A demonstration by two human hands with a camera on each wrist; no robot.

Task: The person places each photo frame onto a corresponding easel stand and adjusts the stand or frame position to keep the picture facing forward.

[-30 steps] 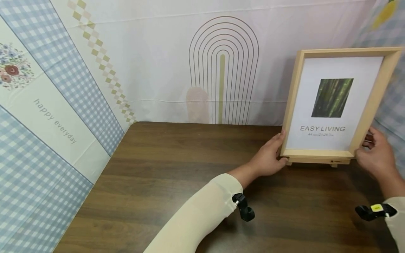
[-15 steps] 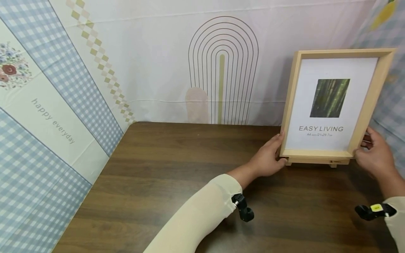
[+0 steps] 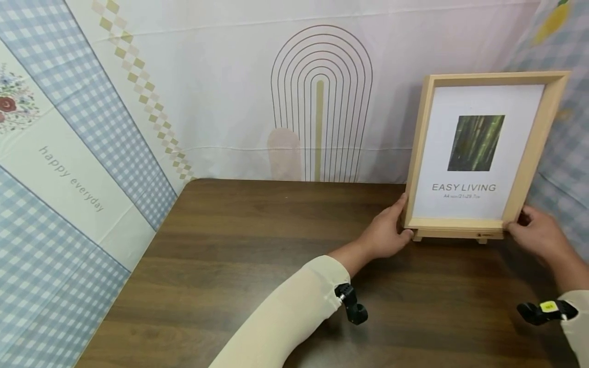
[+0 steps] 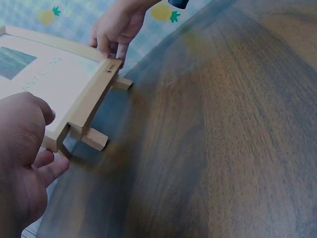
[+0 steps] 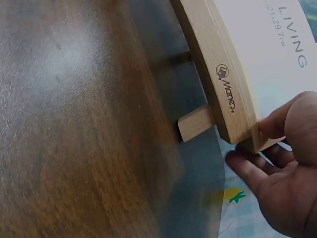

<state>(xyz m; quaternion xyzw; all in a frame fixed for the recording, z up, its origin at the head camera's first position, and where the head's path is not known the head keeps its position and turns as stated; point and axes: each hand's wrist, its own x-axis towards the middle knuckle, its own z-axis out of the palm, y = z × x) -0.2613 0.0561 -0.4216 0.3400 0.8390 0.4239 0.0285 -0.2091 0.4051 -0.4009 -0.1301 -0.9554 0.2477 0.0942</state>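
A light wooden picture frame (image 3: 465,204) stands upright, leaning slightly back on a small wooden easel (image 3: 455,234) at the right rear of the table. Its white sheet bears a bamboo photo and the words EASY LIVING. My left hand (image 3: 384,232) grips the frame's lower left corner, its thumb in front and fingers around the outer side. At the lower right corner my right hand (image 3: 540,232) pinches the frame, thumb on the front and fingers curled behind and below, as the right wrist view shows. The easel's feet (image 5: 195,123) rest on the table; its back is hidden.
The dark wooden table (image 3: 221,286) spreads left and forward of the frame. A white patterned cloth (image 3: 221,92) hangs behind it. Blue checked cloth (image 3: 563,153) hangs close beside my right hand. Black camera mounts (image 3: 352,304) jut from both sleeves.
The right hand has slid down the frame's right side to its lower corner. The frame's top right has turned slightly leftward. The left hand keeps its hold, and the view has shifted a little.
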